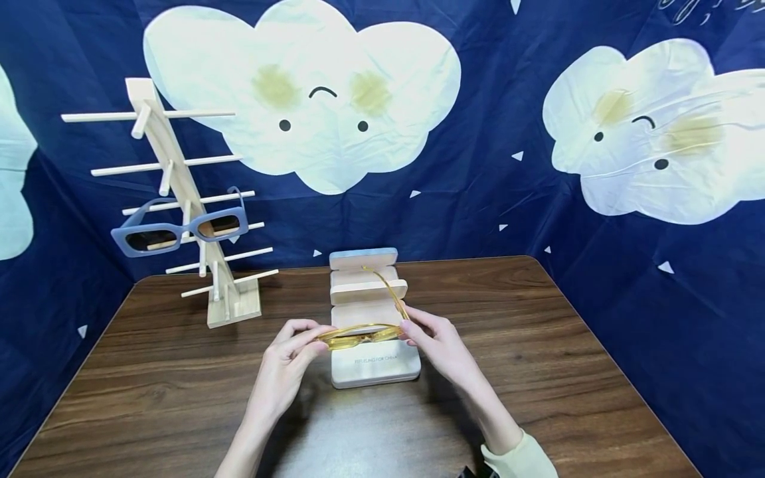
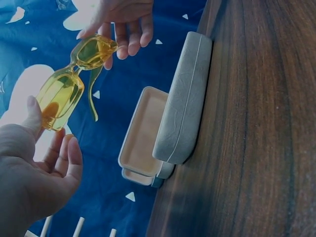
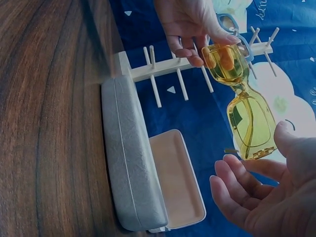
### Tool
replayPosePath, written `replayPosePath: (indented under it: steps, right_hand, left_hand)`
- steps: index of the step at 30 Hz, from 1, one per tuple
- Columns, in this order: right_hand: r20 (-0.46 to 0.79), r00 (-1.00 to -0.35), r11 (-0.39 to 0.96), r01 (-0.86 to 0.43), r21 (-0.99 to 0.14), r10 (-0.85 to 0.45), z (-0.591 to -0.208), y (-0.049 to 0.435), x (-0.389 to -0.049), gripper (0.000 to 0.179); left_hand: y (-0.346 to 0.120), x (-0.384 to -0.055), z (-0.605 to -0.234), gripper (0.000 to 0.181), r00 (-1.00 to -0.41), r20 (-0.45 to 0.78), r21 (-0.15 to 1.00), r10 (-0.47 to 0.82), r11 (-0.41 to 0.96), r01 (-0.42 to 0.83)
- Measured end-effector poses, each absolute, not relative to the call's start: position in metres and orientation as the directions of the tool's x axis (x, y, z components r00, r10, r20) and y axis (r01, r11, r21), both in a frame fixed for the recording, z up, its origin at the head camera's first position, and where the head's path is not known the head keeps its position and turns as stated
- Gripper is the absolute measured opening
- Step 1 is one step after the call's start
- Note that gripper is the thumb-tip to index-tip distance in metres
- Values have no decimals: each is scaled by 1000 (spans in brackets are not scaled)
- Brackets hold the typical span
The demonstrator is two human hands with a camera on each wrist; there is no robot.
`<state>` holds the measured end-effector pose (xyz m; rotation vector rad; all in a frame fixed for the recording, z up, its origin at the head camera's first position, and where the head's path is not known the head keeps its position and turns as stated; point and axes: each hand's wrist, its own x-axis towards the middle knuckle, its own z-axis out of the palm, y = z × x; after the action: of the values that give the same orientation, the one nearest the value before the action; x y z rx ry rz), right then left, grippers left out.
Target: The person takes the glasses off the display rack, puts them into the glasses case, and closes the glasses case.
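Observation:
Yellow see-through glasses [image 1: 344,342] are held between both hands above an open, multi-section eyeglass case [image 1: 375,372]. My left hand [image 1: 281,372] pinches one end of the frame between thumb and fingers. At the other end, my right hand [image 1: 442,348] pinches the frame near its hinge. One temple extends away from the right hand over the case; the other looks folded behind the lenses. In the left wrist view, the glasses [image 2: 61,94] hang clear of the case's grey textured side [image 2: 183,98]. The right wrist view shows both yellow lenses [image 3: 252,118] between the hands.
A wooden peg rack [image 1: 173,159] stands at the table's back left, bearing blue-framed sunglasses [image 1: 152,239]. The brown wood-grain table [image 1: 538,372] meets a dark blue cloth [image 1: 490,133] with cloud prints behind it.

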<state>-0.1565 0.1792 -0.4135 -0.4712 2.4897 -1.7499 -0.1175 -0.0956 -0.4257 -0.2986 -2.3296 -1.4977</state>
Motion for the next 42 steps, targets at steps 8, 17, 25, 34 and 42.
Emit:
replayPosePath:
  steps: [8, 17, 25, 34, 42]
  right_hand:
    - [136, -943, 306, -231, -924, -303, -413, 178, -156, 43]
    - [130, -940, 325, -235, -916, -315, -413, 179, -155, 41]
    - [125, -935, 352, -246, -903, -332, -415, 180, -155, 37]
    - [145, -923, 350, -276, -895, -357, -415, 178, -155, 35]
    - [146, -919, 353, -282, -892, -365, -413, 178, -155, 33]
  left_hand:
    - [-96, -117, -425, 21, -926, 377, 853, -28, 400, 335]
    - [-96, -118, -426, 20, -923, 384, 853, -33, 395, 340]
    - [-96, -118, -426, 19, -931, 361, 871, -54, 376, 316]
    - [-96, -118, -424, 17, -941, 319, 902, -115, 341, 264]
    - [-95, -118, -424, 16, -937, 325, 911, -132, 310, 272]
